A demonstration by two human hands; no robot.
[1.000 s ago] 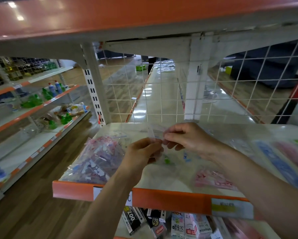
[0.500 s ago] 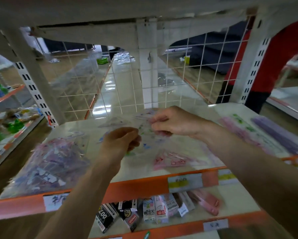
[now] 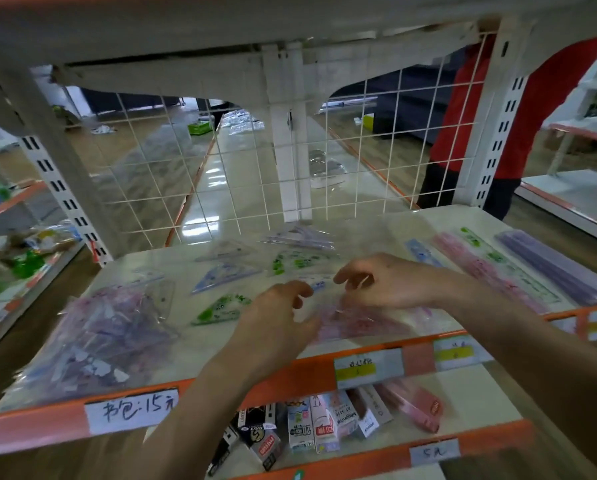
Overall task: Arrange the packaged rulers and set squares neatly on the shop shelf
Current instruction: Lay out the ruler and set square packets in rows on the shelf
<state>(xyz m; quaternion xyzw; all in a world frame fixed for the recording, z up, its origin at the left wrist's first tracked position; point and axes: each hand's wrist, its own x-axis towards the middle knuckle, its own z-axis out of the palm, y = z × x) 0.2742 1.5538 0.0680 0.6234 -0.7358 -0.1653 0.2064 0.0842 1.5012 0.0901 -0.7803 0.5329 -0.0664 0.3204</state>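
My left hand (image 3: 276, 320) and my right hand (image 3: 394, 282) hover low over the white shelf (image 3: 200, 355), pinching a clear set-square packet with blue print (image 3: 319, 285) between their fingertips. It lies just above a pink set-square packet (image 3: 363, 322). Green set-square packets (image 3: 221, 308) (image 3: 297, 261), a blue one (image 3: 222, 273) and clear ones (image 3: 295, 235) lie scattered to the left and behind. Long packaged rulers lie in a row at the right: blue (image 3: 421, 252), pink (image 3: 480, 270), green (image 3: 511, 271) and purple (image 3: 549, 268).
A large clear bag of purple items (image 3: 99, 337) fills the shelf's left end. A wire grid (image 3: 376, 150) closes the back, with an upper shelf close overhead. A person in red (image 3: 491, 116) stands behind. Small boxes (image 3: 307, 427) sit on the shelf below.
Both hands have dropped from chest height down to the shelf, carrying the clear packet over the pink one. The view has swung right and downward.
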